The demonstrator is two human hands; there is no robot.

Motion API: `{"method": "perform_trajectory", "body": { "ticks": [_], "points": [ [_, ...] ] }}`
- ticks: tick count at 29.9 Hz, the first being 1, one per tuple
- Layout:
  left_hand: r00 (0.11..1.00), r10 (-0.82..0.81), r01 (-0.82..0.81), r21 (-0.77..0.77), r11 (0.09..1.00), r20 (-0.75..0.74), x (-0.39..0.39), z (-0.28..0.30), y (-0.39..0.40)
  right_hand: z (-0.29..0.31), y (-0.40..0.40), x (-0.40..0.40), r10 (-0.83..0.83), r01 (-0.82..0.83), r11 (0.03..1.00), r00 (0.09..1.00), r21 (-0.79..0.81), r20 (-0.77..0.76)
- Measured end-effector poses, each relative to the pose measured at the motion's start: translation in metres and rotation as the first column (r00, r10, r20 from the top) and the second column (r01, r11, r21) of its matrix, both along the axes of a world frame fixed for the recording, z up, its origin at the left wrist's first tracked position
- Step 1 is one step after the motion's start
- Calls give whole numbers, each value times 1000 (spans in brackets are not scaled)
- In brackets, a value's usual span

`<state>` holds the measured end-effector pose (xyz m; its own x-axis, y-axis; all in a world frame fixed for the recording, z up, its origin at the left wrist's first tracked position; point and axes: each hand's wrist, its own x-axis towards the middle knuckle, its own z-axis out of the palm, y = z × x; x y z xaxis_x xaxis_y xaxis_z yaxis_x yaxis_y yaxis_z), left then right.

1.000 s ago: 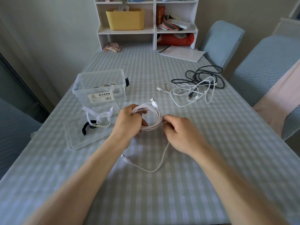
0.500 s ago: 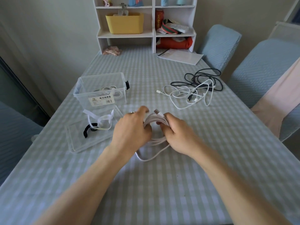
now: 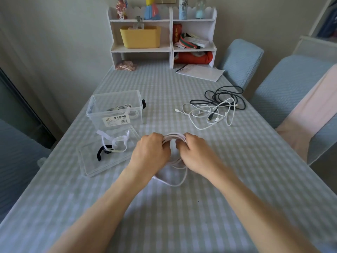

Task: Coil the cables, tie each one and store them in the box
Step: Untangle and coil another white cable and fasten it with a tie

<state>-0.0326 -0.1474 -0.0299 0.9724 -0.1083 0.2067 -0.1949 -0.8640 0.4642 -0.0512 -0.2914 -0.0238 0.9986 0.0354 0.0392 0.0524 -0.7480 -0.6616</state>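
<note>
Seen from above, two bare forearms reach forward over a table [image 3: 209, 207] covered in a pale checked cloth. The left hand [image 3: 150, 152] and the right hand [image 3: 196, 154] sit close together, knuckles up, each with fingers curled around opposite sides of a coiled white cable [image 3: 174, 138]. The top of the coil arches between the two hands, and a loose loop of it trails toward the viewer onto the cloth beneath the wrists. To the left stands a clear plastic box [image 3: 116, 110] with coiled white cable already inside. Just in front of the box lies its clear lid [image 3: 102, 161], holding white ties [image 3: 116, 141] and a black tie [image 3: 102, 152]. Farther back on the right, well apart from the hands, a tangle of loose white cables [image 3: 207, 114] overlaps a black cable [image 3: 228, 96].
</note>
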Motion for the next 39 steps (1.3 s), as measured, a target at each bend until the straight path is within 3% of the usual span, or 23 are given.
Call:
{"method": "perform_trajectory", "body": {
  "ticks": [4, 7, 9, 12, 16, 18, 21, 23, 25, 28, 33, 39],
  "points": [
    [989, -20, -40, 401, 915, 146, -4, 17, 4, 13, -2, 5, 140, -141, 986, 990, -83, -20],
    [978, -152, 59, 512, 857, 141, -4, 33, -3, 32, -5, 9, 275, -282, 934, 959, -219, -62],
    [991, -119, 87, 372, 924, 66, 2, 35, -4, 36, -6, 11, 251, -243, 939, 968, -242, 0],
    [998, -9, 9, -3, 1000, -55, 10, 31, 2, 30, -3, 11, 91, -72, 984, 989, -162, 116],
    [972, 23, -109, -363, 925, -233, 4, 25, 0, 16, 0, 11, 23, -12, 987, 998, -161, 67],
    [955, 14, -159, -469, 869, -298, 0, 23, -2, 12, 3, 10, 16, -11, 991, 999, -137, 40],
    [975, 35, -132, -451, 882, -218, -4, 19, -1, 5, 4, 11, 39, -37, 995, 999, -92, 17],
    [999, 41, -43, -218, 975, -13, -2, 16, 3, 8, 1, 11, 92, -90, 990, 996, -104, 11],
    [992, -22, 17, 44, 999, 125, 4, 16, 7, 14, -1, 10, 197, -198, 969, 980, -146, -23],
    [991, -65, 44, 177, 983, 115, 11, 18, 8, 18, -3, 11, 255, -252, 961, 967, -118, 16],
    [1000, 1, -1, -50, 999, -5, 18, 12, 8, 6, -12, 14, 170, -174, 985, 972, 14, 166],
    [932, -57, -53, -289, 956, -358, 23, 6, 12, -13, -29, 15, 69, -93, 990, 976, 108, 208]
  ]
}}
